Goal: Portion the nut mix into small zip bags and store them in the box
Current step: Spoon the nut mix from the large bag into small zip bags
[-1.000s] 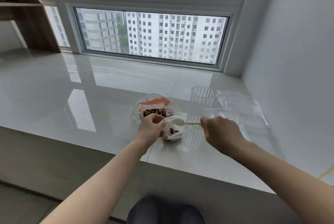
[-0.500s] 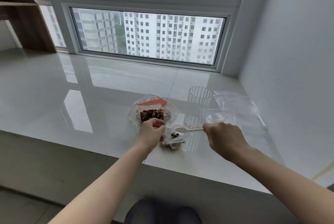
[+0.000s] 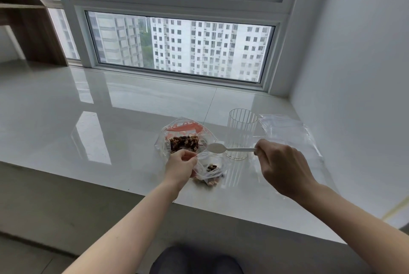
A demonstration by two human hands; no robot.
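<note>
A large clear bag with red print (image 3: 184, 128) lies open on the white sill, with the dark nut mix (image 3: 184, 142) inside it. In front of it sits a small zip bag (image 3: 210, 170) holding a few nuts. My left hand (image 3: 180, 168) pinches the small bag's mouth at its left edge. My right hand (image 3: 282, 168) grips the handle of a white plastic spoon (image 3: 218, 148). The spoon's bowl looks empty and hovers between the two bags, just right of the nut mix.
A ribbed clear cup (image 3: 241, 134) stands right behind the spoon. Flat empty zip bags (image 3: 285, 128) lie at the right by the white wall. The sill's front edge runs just below my hands. A window closes the back, and a wooden shelf (image 3: 28, 19) stands far left.
The spoon has lifted out of the small bag and moved up toward the large bag. My left hand has kept its hold on the small bag.
</note>
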